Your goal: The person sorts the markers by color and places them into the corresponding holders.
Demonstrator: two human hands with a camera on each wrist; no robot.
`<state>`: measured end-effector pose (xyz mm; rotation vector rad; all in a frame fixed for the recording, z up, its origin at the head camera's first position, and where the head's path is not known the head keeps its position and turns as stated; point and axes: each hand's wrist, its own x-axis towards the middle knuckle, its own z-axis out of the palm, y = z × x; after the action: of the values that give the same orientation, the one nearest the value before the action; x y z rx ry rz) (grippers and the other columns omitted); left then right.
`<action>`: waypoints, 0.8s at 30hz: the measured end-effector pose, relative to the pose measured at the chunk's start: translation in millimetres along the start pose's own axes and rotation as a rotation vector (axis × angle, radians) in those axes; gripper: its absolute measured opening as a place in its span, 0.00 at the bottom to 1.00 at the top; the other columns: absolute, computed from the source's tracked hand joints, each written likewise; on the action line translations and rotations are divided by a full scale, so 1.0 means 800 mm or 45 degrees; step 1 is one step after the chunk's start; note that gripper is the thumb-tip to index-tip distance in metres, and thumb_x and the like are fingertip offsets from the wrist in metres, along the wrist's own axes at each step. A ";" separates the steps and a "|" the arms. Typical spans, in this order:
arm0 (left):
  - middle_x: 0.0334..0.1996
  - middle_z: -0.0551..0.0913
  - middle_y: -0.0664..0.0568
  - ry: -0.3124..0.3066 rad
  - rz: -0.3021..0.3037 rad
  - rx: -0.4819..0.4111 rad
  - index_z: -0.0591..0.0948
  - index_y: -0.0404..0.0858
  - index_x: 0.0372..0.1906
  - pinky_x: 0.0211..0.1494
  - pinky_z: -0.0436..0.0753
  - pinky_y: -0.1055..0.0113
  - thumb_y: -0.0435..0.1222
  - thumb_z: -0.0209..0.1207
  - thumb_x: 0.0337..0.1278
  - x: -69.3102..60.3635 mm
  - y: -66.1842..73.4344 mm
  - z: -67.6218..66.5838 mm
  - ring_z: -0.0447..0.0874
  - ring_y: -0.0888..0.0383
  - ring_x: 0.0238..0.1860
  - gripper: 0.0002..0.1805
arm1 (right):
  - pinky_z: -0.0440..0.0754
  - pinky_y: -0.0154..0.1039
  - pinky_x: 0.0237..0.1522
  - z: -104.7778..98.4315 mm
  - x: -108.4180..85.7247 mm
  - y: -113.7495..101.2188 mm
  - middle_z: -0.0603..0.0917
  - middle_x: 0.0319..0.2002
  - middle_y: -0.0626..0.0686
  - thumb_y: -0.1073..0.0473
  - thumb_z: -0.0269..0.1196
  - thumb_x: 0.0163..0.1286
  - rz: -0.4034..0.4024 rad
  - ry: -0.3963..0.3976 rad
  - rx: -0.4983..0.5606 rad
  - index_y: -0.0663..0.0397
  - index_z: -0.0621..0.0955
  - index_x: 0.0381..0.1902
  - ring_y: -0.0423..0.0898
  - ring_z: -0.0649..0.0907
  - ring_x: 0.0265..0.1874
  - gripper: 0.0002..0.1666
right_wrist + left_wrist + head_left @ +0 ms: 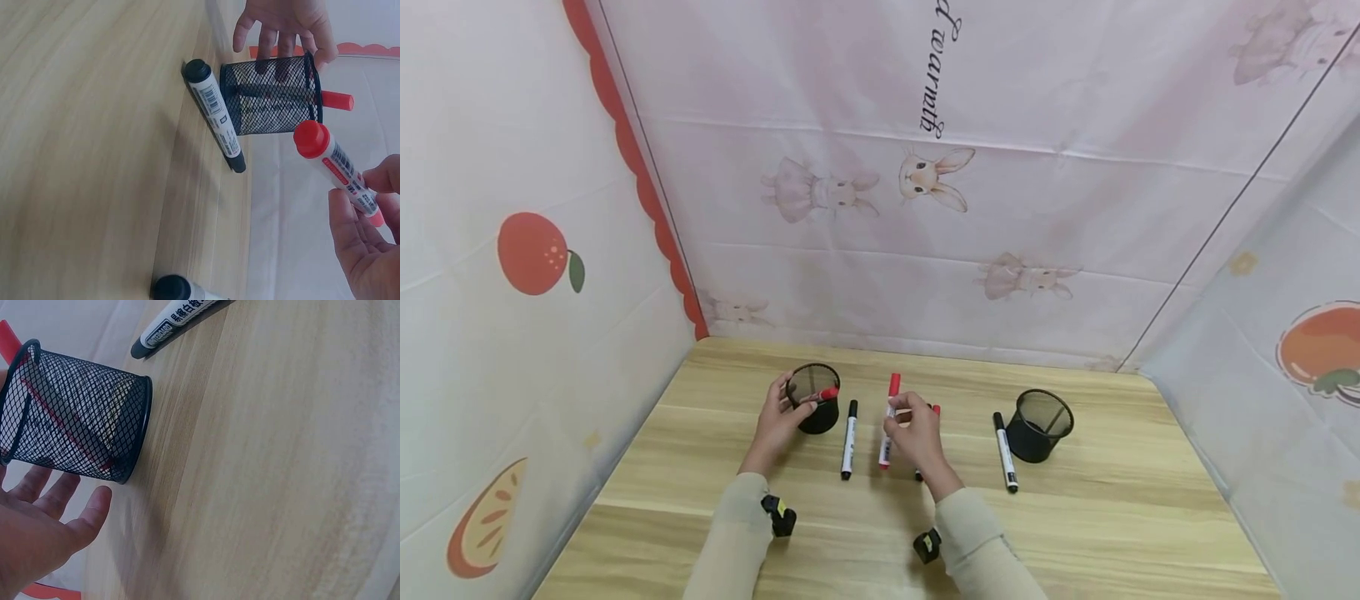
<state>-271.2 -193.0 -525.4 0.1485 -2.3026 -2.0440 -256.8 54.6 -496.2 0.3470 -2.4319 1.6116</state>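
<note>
My left hand [778, 425] is at the black mesh pen cup [820, 417] on the left, thumb and fingers on different sides of it. A red-capped marker [829, 393] stands slanted inside that cup, its body showing through the mesh in the left wrist view. Between thumb and fingertips, my right hand [917, 433] pinches another red marker [344, 172], raised above the table with its red ends showing. A black-capped marker [849, 442] lies between the left cup and the right hand. Under the right hand, a red cap [936, 409] and a black end [919, 476] peek out, mostly hidden.
A second black mesh pen cup [1037, 427] stands on the right, with a black-capped marker [1005, 454] lying beside it. Printed cloth walls [880, 292] enclose the wooden table [1112, 517] at the back and sides.
</note>
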 end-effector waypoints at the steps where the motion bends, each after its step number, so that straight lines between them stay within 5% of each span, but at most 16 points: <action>1: 0.67 0.55 0.40 -0.002 -0.003 -0.004 0.54 0.49 0.71 0.60 0.64 0.46 0.39 0.62 0.55 0.000 0.000 0.000 0.55 0.39 0.65 0.41 | 0.80 0.36 0.28 0.000 0.000 -0.001 0.81 0.38 0.56 0.74 0.63 0.53 -0.004 0.002 0.014 0.64 0.77 0.41 0.50 0.81 0.31 0.15; 12: 0.65 0.58 0.40 0.016 0.012 0.019 0.56 0.48 0.70 0.57 0.67 0.47 0.38 0.63 0.53 0.003 -0.005 0.002 0.58 0.38 0.63 0.41 | 0.80 0.39 0.30 0.004 0.011 -0.007 0.77 0.39 0.58 0.75 0.62 0.52 0.109 0.012 0.200 0.59 0.66 0.57 0.50 0.80 0.33 0.33; 24: 0.66 0.56 0.39 0.013 -0.010 0.036 0.55 0.49 0.70 0.59 0.65 0.46 0.39 0.63 0.54 0.003 -0.002 -0.001 0.57 0.39 0.63 0.41 | 0.80 0.39 0.30 0.002 0.020 -0.026 0.76 0.37 0.59 0.78 0.61 0.50 0.156 0.097 0.284 0.63 0.64 0.59 0.52 0.80 0.33 0.37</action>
<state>-273.5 -193.9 -527.3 0.1694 -2.3295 -2.0104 -265.7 44.1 -473.5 0.1685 -2.2624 1.9172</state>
